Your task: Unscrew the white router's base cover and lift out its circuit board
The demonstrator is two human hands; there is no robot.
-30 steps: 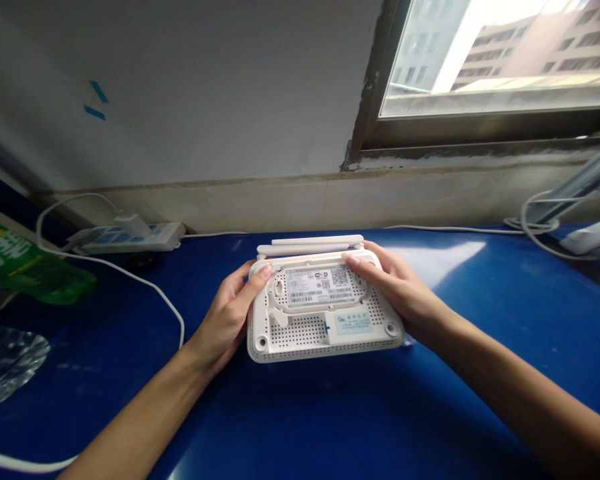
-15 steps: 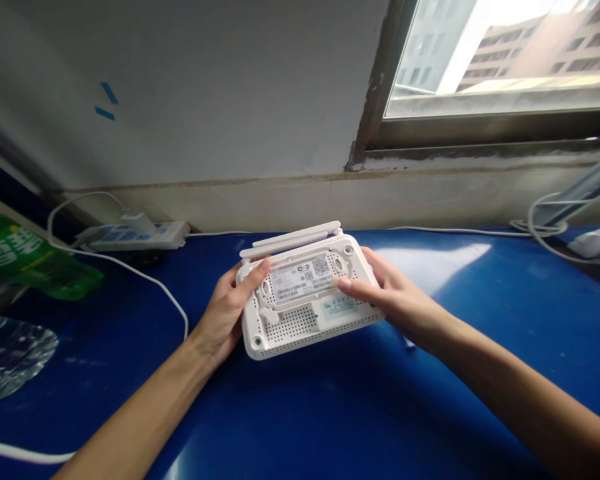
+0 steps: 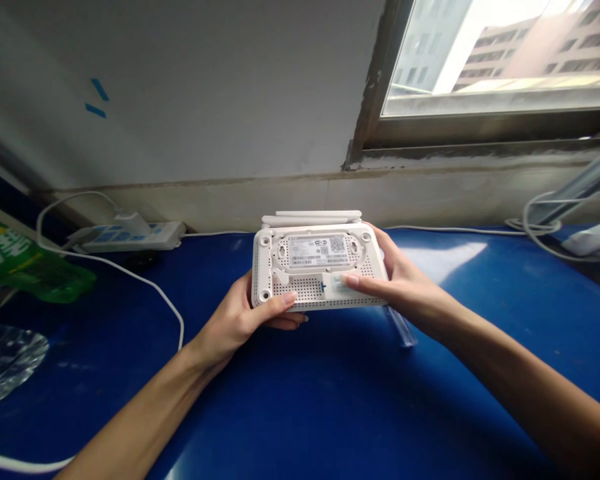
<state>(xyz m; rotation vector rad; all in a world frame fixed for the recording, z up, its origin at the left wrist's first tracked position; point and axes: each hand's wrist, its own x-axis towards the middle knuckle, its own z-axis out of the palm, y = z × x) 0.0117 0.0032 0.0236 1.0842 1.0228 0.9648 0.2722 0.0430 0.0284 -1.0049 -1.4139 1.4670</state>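
A white router (image 3: 316, 265) is held above the blue table (image 3: 330, 400), underside up, with its labels and vent holes facing me. Its white antennas (image 3: 311, 218) lie folded along the far edge. My left hand (image 3: 245, 319) grips the near left corner, thumb on top and fingers underneath. My right hand (image 3: 405, 290) holds the right side, thumb pressed on the small label near the front edge. A clear thin object (image 3: 401, 328) lies on the table just under my right hand.
A white power strip (image 3: 130, 235) with a plug sits at the back left, its cable (image 3: 145, 283) curving over the table. A green bottle (image 3: 25, 263) and crumpled clear plastic (image 3: 5, 360) lie at the left. Cables (image 3: 540, 223) and a window are at the right.
The router has been lifted off the table and levelled out, moving up and away from me. My left hand shifted from the router's far left corner to its near left corner.
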